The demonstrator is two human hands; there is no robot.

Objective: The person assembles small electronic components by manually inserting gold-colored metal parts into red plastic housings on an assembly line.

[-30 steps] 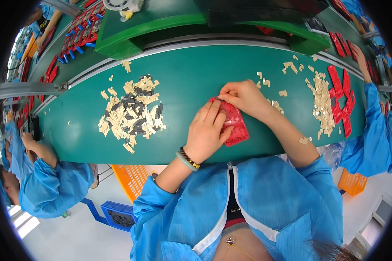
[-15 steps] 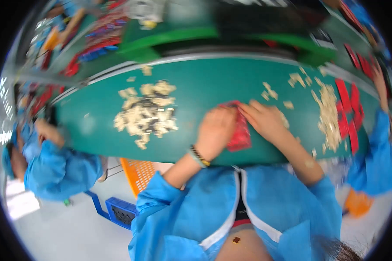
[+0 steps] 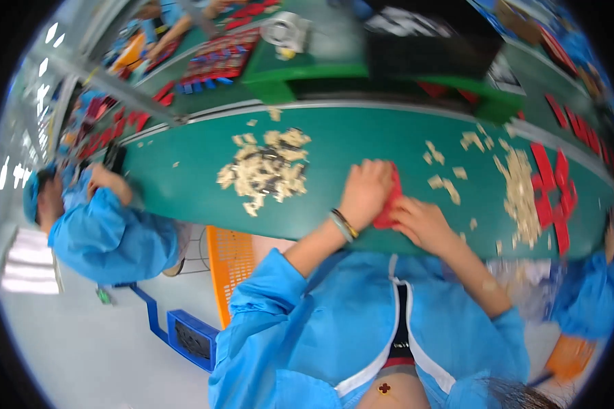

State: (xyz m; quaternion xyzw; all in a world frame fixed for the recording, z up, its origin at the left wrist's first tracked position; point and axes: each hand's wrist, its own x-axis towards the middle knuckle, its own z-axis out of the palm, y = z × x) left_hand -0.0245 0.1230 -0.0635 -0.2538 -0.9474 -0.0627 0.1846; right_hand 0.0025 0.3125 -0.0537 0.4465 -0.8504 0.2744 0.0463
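Observation:
My left hand [image 3: 366,192] lies on top of a flat red piece [image 3: 391,202] on the green table [image 3: 361,140], fingers closed over its upper edge. A bracelet sits on that wrist. My right hand [image 3: 421,222] grips the same red piece from its lower right side. Most of the piece is hidden under the two hands. A heap of small beige bits mixed with dark ones [image 3: 266,170] lies to the left of my left hand.
A long strip of beige bits [image 3: 520,198] and several red cross-shaped pieces [image 3: 554,194] lie at the right. Loose beige bits [image 3: 443,184] are scattered near my hands. Persons in blue coats sit at left [image 3: 102,225] and right [image 3: 587,293]. An orange crate [image 3: 228,262] stands below the table.
The view has swung, so the table and my hands sit more to the right and lower in the picture. Both hands stay on the red piece, which has slid nearer the table's front edge.

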